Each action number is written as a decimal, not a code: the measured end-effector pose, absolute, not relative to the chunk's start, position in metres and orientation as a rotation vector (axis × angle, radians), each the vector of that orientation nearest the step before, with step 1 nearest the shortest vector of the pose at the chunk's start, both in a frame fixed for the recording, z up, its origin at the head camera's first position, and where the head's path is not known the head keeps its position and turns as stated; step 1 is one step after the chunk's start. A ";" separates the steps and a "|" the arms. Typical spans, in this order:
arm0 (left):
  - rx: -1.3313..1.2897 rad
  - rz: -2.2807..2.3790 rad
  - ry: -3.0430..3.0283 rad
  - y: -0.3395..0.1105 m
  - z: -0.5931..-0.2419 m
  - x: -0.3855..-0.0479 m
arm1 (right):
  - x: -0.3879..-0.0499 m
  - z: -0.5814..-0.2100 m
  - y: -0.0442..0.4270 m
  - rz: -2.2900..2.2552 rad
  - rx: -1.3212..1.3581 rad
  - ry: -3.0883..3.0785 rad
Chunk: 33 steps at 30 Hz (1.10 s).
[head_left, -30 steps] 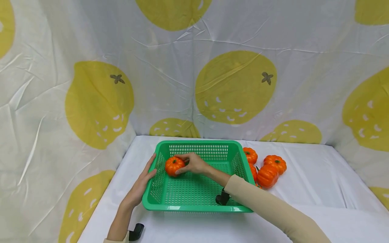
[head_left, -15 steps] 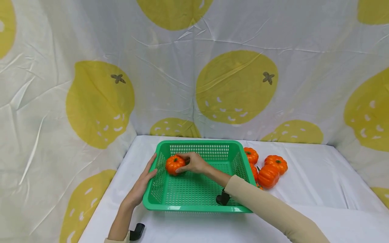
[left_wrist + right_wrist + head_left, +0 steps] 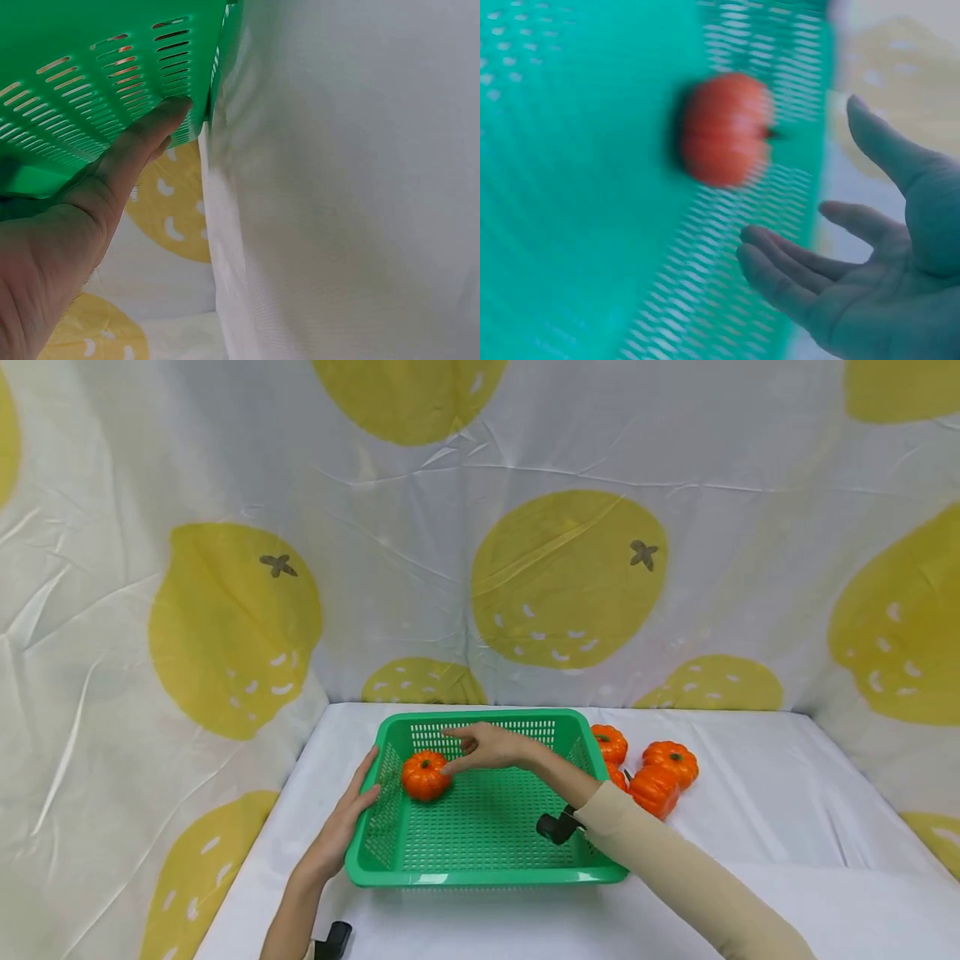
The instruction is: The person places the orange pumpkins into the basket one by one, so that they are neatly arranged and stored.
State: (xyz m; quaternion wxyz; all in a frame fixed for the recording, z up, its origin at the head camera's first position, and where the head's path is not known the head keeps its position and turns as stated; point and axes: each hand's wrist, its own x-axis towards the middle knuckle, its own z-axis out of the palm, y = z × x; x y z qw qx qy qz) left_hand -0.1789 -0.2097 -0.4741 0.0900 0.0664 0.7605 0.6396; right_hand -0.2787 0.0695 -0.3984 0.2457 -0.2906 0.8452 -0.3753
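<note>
R hand (image 3: 487, 748), thumb & fingers spread wide, holds nothing, just clear of the orange pumpkin (image 3: 424, 778), upright in the green basket (image 3: 480, 878) nr its far L corner. L hand (image 3: 337, 833) rests w/ straight fingers vs the basket's L wall, gripping nothing. More pumpkins (image 3: 670, 763) sit on the white-covered table (image 3: 787, 827) by the basket's R edge.

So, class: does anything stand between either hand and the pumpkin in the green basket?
Nothing visible blocks the right hand: its wrist view shows open space between fingers and pumpkin. The left hand, outside the basket, has the slotted left wall in its way.
</note>
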 end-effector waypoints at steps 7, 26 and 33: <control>0.206 1.898 2.279 -0.213 -0.474 -0.178 | -0.267 -0.345 0.133 -1.062 -0.799 2.416; 0.199 1.888 2.275 -0.210 -0.474 -0.178 | -0.232 -0.403 0.320 -1.143 -0.497 2.841; 0.200 1.886 2.276 -0.209 -0.473 -0.178 | -0.230 -0.438 0.363 -1.106 -0.344 2.883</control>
